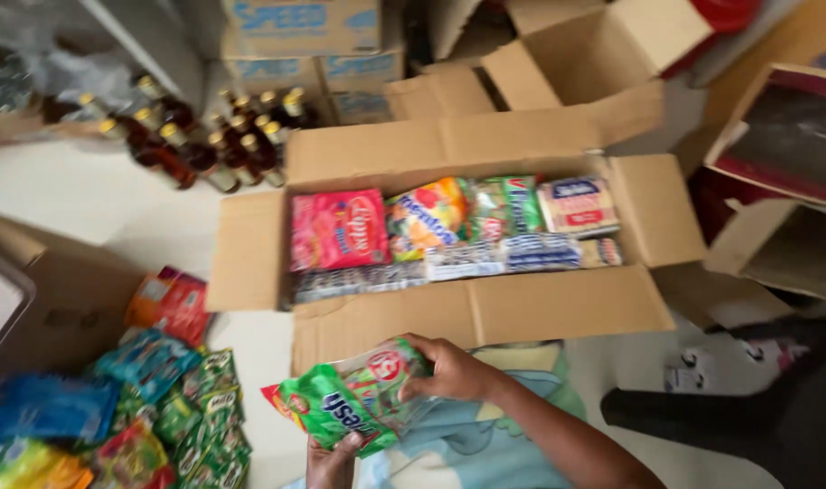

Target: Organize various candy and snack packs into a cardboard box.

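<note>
Green sweet packet [340,403] pinched between left hand [329,462], right hand [449,369], below cardboard box [476,312]

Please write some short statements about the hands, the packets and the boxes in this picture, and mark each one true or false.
1. Both hands hold the green plastic sweet packet. True.
2. The open brown cardboard box is empty. False: colourful packets fill it.
3. Brown glass bottles with gold caps stand behind the box. True.
4. The pile of green and blue packets lies right of the person. False: it lies on the left.
</note>
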